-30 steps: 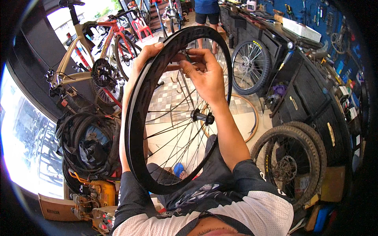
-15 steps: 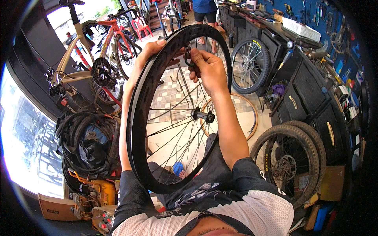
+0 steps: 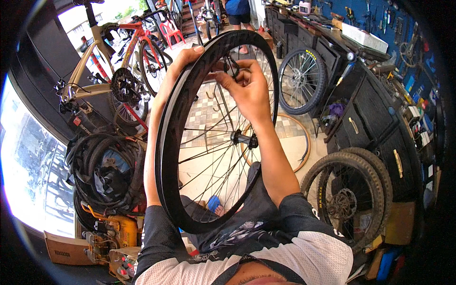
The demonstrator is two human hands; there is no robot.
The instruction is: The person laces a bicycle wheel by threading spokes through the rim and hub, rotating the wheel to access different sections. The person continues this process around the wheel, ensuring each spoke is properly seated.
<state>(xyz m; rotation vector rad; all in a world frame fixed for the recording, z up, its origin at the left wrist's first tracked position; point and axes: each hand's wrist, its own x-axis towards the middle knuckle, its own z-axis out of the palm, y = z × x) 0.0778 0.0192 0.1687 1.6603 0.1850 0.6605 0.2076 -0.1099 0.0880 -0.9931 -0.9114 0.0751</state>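
Observation:
A black bicycle wheel (image 3: 167,142) with a deep rim and no tyre stands upright over my lap, its black hub (image 3: 244,138) and thin spokes facing up at me. My left hand (image 3: 186,61) is wrapped round the rim at its upper left, with some fingers hidden behind it. Inside the rim's upper part, my right hand (image 3: 251,90) has its fingers curled round a small black looped tool that looks like a spoke wrench (image 3: 232,66). The wrench is at the spoke ends near the rim; its exact contact is hard to make out.
Bicycles (image 3: 102,61) stand at the left above a heap of black tyres (image 3: 78,166). To the right are a wheel (image 3: 304,80), two muddy wheels (image 3: 349,190) and a dark workbench (image 3: 365,109). A tan-edged tyre (image 3: 306,142) lies on the floor. Another person (image 3: 238,14) stands at the back.
My right hand has turned about the spoke wrench, its fingers opening out and its thumb side swinging left toward the rim. My left hand and the wheel have barely moved.

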